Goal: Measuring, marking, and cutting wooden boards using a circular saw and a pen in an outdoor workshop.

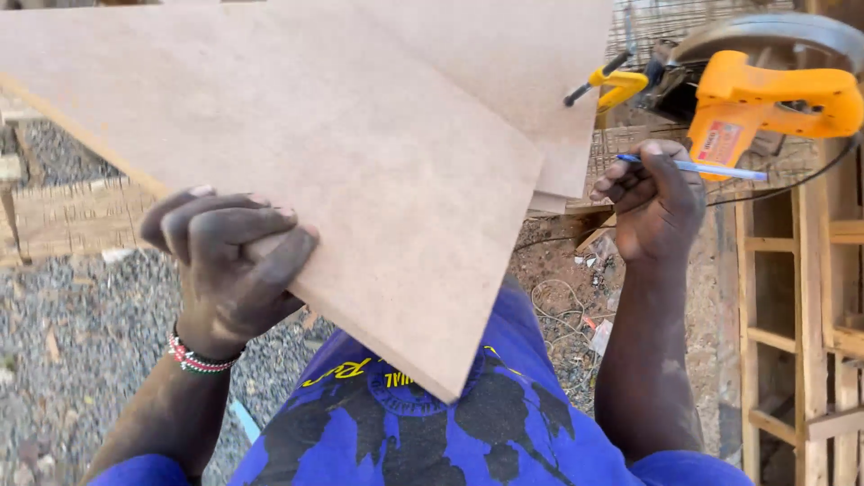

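A large tan fibreboard sheet (360, 153) fills the upper middle of the view, tilted, with one corner pointing down at my blue shirt. My left hand (229, 265) grips its near left edge, fingers curled over the top face. A second tan sheet (540, 81) lies under it at the upper right. My right hand (652, 202) is closed around a thin blue pen (711, 168) that points right, just off the boards' right edge.
An orange circular saw (774, 94) and a yellow-handled clamp (612, 83) sit at the upper right. A wooden frame (801, 315) stands along the right side. Grey gravel (63, 333) and reddish dirt with litter cover the ground below.
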